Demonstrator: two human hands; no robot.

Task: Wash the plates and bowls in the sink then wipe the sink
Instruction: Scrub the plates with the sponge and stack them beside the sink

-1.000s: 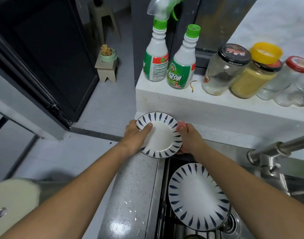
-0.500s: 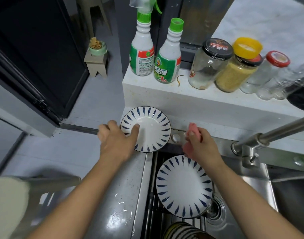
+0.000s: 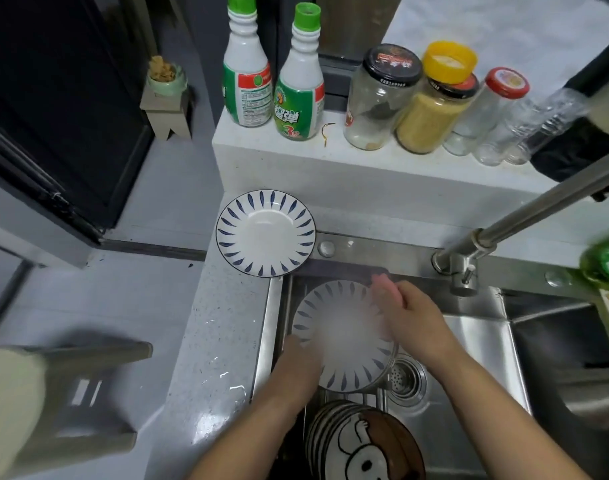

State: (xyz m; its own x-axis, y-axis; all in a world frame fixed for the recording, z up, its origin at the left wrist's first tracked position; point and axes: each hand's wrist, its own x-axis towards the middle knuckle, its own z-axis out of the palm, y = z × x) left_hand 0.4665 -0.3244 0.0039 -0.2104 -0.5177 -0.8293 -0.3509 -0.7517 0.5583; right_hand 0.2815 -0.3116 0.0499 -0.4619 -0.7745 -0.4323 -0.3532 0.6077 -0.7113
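Observation:
A white plate with blue leaf marks point(image 3: 265, 233) lies flat on the counter corner behind the steel sink point(image 3: 476, 344). A second, matching plate point(image 3: 344, 337), blurred by motion, is over the sink's left side. My left hand point(image 3: 296, 362) grips its near-left rim. My right hand point(image 3: 410, 317) holds a pink sponge point(image 3: 382, 285) against the plate's far-right part. Below them a brown bowl with a cartoon face point(image 3: 369, 445) rests in the sink on other striped dishes.
A steel tap point(image 3: 486, 237) reaches over the sink from the right. The ledge behind holds two green-capped cleaner bottles point(image 3: 299, 95) and several glass jars point(image 3: 379, 98). A drain strainer point(image 3: 405, 379) sits mid-sink. A green bottle point(image 3: 604, 261) stands at the right edge.
My left hand let go of the first plate on the counter corner and moved back to the plate in the sink. My right hand brought the sponge down onto that plate.

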